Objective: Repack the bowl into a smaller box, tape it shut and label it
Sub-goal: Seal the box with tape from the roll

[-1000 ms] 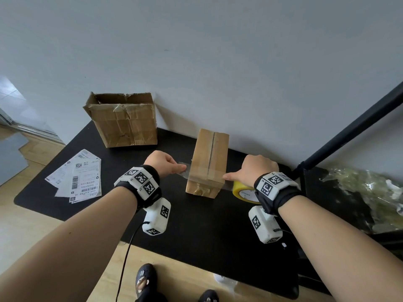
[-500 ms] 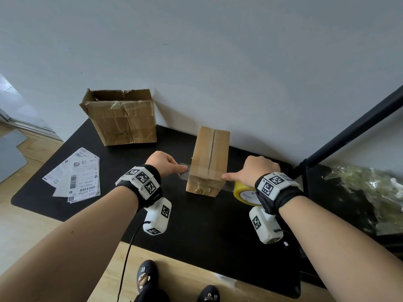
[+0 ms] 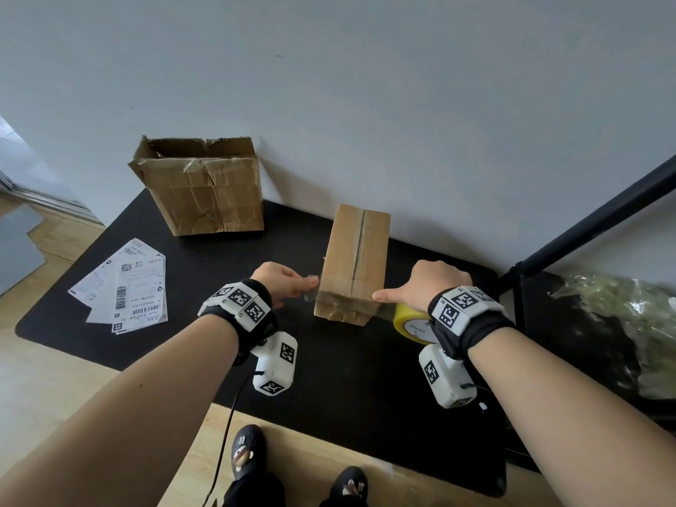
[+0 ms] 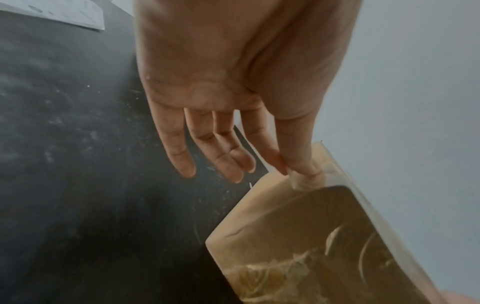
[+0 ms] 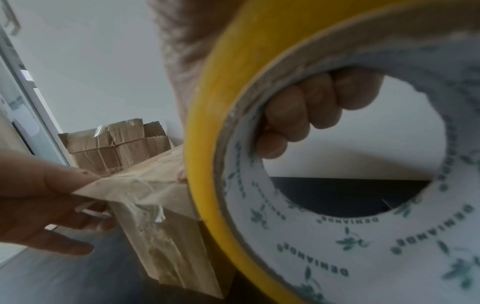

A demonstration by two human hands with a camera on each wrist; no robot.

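Note:
A small closed cardboard box [image 3: 356,258] [image 4: 324,236] [image 5: 166,226] stands on the black table [image 3: 329,378] near the wall. A strip of clear tape [image 3: 349,295] stretches across its near end. My left hand [image 3: 283,285] [image 4: 298,170] pinches the tape's free end between thumb and forefinger at the box's left edge. My right hand [image 3: 420,290] grips the yellow tape roll [image 3: 411,323] [image 5: 337,185], its fingers [image 5: 306,115] curled through the core, its thumb pointing at the box's right edge. The bowl is not visible.
A larger, crumpled open cardboard box [image 3: 205,186] stands at the back left of the table. Several shipping labels [image 3: 126,287] lie fanned at the left. A black pole [image 3: 592,221] slants up on the right beside crumpled plastic wrapping [image 3: 622,323]. My feet [image 3: 245,455] show below the front edge.
Both hands stay at the box's near end with the tape stretched between them; the hands and box have hardly moved. The head view has shifted slightly.

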